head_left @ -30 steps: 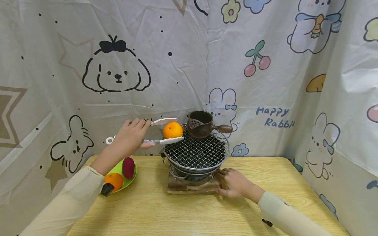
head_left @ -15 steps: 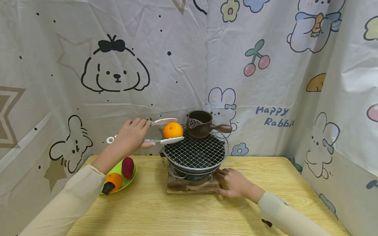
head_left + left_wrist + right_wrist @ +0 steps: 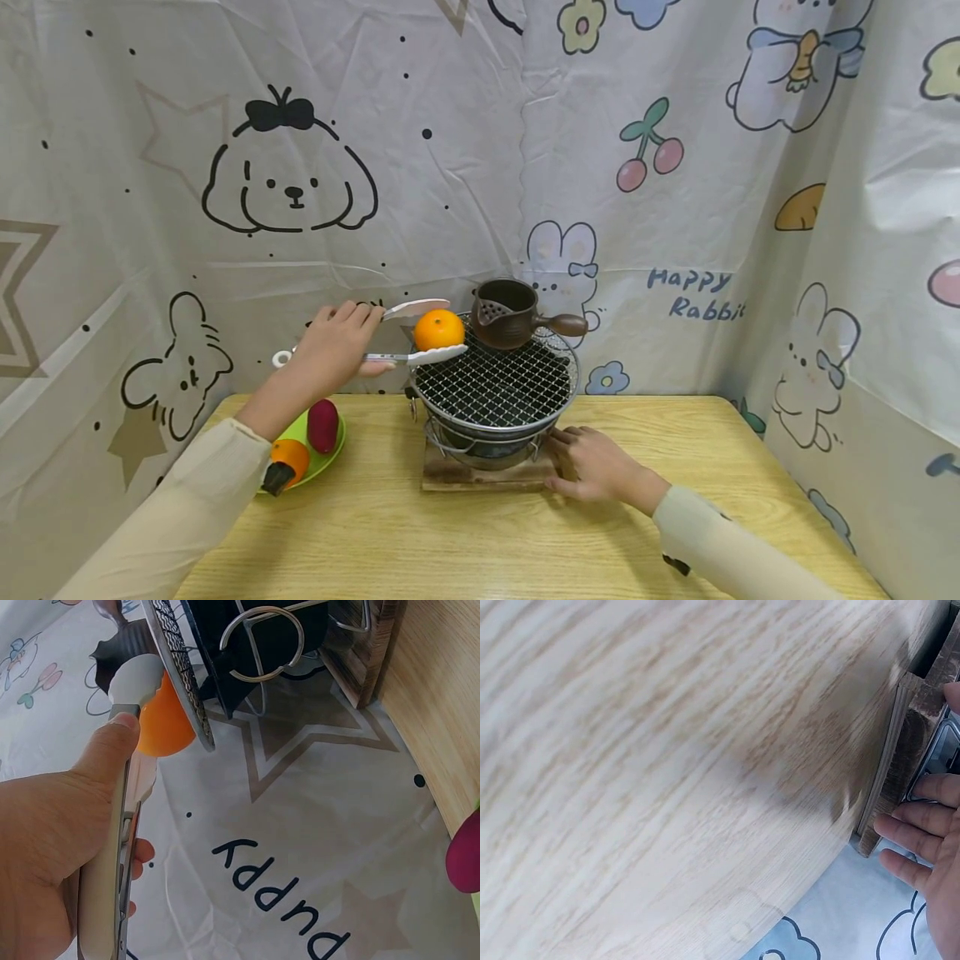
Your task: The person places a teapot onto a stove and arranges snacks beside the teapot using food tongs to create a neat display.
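My left hand [image 3: 337,340] grips a pair of tongs [image 3: 105,892] with pale, scalloped tips. Between those tips sits an orange [image 3: 439,330], at the left rim of the round wire grill mesh [image 3: 502,387]. The left wrist view shows the orange right against the mesh, partly covered by a tip. My right hand [image 3: 596,465] holds the right front corner of the wooden base [image 3: 480,477] under the grill, thumb at the front edge and fingers along the side. On the mesh's back part stands a dark brown spouted pot [image 3: 506,317] with a side handle.
A green plate [image 3: 330,462] with another orange [image 3: 291,460] and a dark red oval item [image 3: 322,425] lies at the table's left, partly behind the left forearm. A patterned curtain [image 3: 450,167] hangs close behind and beside the wooden table [image 3: 450,550].
The head view has shifted slightly. Both hands, the tongs and the orange keep nearly the same places relative to the grill.
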The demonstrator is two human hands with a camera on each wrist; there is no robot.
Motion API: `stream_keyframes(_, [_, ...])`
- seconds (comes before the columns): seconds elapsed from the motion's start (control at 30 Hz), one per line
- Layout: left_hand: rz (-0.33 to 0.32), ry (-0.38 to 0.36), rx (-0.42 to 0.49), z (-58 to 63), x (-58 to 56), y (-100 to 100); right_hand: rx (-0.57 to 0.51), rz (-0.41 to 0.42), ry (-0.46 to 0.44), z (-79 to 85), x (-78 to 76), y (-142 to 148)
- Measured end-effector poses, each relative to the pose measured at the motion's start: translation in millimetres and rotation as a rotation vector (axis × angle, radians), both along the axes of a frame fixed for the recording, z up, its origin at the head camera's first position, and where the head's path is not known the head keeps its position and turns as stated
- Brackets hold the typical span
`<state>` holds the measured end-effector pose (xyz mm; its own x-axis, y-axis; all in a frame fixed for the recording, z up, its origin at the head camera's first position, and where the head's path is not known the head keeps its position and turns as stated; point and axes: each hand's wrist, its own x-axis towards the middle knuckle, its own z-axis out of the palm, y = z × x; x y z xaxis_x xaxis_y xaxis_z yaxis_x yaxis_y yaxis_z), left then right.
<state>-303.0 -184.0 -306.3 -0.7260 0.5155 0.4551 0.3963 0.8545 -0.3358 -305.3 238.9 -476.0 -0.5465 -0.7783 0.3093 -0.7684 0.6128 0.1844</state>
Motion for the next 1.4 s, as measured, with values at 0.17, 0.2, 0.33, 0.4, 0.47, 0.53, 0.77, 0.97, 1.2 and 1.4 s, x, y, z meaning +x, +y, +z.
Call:
stream_keyframes(0.17, [0.012,-0.007,-0.002,-0.7,-1.8,1.0,-0.009,0.005,0.006,-0.2,-0.7,0.1])
stream_keyframes(0.2, [0.016,-0.009,-0.003,-0.7,-2.0,1.4,-0.012,0.007,0.006,-0.2,-0.8,0.0])
stream_keyframes(0.33, [0.03,-0.02,-0.004,-1.8,-3.2,2.6,-0.021,0.013,0.012,-0.8,-0.9,0.5])
stream_keyframes(0.4, [0.034,-0.022,-0.002,-2.8,-3.9,2.8,-0.023,0.016,0.015,-0.9,-0.8,0.4])
stream_keyframes(0.47, [0.033,-0.018,-0.002,-3.8,-4.4,2.9,-0.026,0.02,0.02,-0.9,-0.7,0.2])
stream_keyframes(0.53, [0.032,-0.014,-0.003,-4.6,-4.9,2.7,-0.028,0.024,0.023,-0.7,-0.6,-0.2])
stream_keyframes(0.77, [0.042,-0.045,0.01,-5.9,-4.0,1.7,-0.021,0.021,0.029,-0.3,-0.9,-0.4])
stream_keyframes(0.97, [0.058,-0.057,0.009,-5.8,-2.9,2.6,-0.018,0.027,0.037,0.0,-1.1,-0.5])
stream_keyframes(1.2, [0.072,-0.092,0.008,-6.9,-3.6,5.4,-0.027,0.03,0.028,0.3,0.2,-1.2])
stream_keyframes(1.4, [0.069,-0.09,0.01,-8.9,-6.1,6.5,-0.029,0.04,0.037,0.0,0.3,-2.4])
